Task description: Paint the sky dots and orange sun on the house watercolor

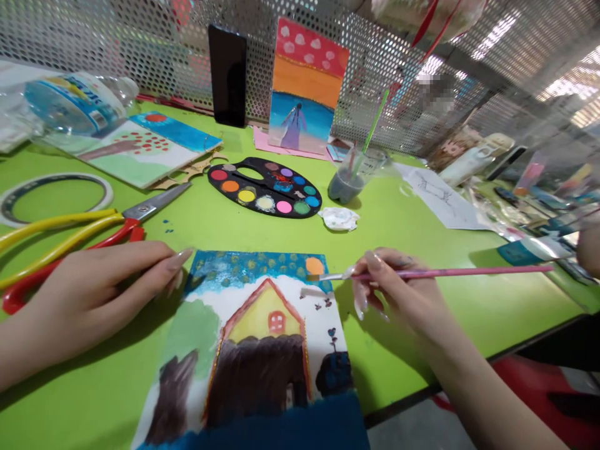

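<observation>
A painting of a yellow house [262,350] lies on the green table [422,225] in front of me. My right hand [398,294] pinches a pink paintbrush [450,272] whose tip touches the painting's upper right corner by an orange sun. Resting on the table at the painting's upper left corner, my left hand [94,287] has its fingers loosely curled and stretched toward the paper, holding nothing.
A black paint palette [265,186] and a cup of grey water [349,178] with brushes stand beyond the painting. Yellow and red scissors [70,234], a tape roll [51,197], a plastic bottle [75,106], other paintings [304,87] and a dark phone [227,75] sit along the mesh wall.
</observation>
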The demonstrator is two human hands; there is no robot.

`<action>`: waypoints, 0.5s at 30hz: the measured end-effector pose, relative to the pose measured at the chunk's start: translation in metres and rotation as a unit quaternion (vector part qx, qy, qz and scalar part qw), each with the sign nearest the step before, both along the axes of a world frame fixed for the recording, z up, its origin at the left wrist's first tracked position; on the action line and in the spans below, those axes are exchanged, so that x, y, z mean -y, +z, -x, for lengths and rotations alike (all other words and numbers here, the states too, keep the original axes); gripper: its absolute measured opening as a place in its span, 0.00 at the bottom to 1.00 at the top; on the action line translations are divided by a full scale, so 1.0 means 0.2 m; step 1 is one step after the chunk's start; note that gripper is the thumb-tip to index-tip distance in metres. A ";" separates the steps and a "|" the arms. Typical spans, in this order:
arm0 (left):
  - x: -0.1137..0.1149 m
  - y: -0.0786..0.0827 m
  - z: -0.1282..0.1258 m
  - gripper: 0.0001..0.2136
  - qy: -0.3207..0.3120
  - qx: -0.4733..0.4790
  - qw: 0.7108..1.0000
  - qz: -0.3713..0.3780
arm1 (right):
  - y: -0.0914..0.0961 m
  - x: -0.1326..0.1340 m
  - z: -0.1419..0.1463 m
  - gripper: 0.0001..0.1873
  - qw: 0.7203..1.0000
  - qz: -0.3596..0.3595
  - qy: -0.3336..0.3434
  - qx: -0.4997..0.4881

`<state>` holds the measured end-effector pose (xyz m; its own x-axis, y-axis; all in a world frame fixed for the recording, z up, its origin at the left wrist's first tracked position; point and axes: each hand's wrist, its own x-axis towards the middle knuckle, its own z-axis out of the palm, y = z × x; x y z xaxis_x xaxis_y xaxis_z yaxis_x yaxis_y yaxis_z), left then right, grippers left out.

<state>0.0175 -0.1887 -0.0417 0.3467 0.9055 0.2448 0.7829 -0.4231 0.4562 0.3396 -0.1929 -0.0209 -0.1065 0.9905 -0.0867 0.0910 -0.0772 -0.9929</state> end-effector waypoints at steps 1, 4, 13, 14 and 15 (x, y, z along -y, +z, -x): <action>0.00 0.00 0.00 0.19 0.002 -0.001 1.000 -0.001 | -0.01 0.00 0.00 0.16 1.000 0.007 -0.001 -0.003; -0.01 -0.01 0.02 0.19 0.008 -0.005 1.000 -0.008 | -0.05 0.00 -0.01 0.16 0.999 0.033 -0.013 -0.029; -0.02 -0.03 0.04 0.18 -0.009 -0.006 0.999 -0.031 | -0.15 0.00 0.04 0.20 0.996 0.038 -0.040 -0.067; -0.02 -0.03 0.04 0.18 -0.004 -0.005 1.000 -0.026 | -0.15 0.00 0.05 0.20 0.996 0.033 -0.045 -0.073; -0.02 -0.03 0.04 0.18 -0.005 -0.002 1.000 -0.027 | -0.16 0.00 0.05 0.20 0.996 0.027 -0.048 -0.076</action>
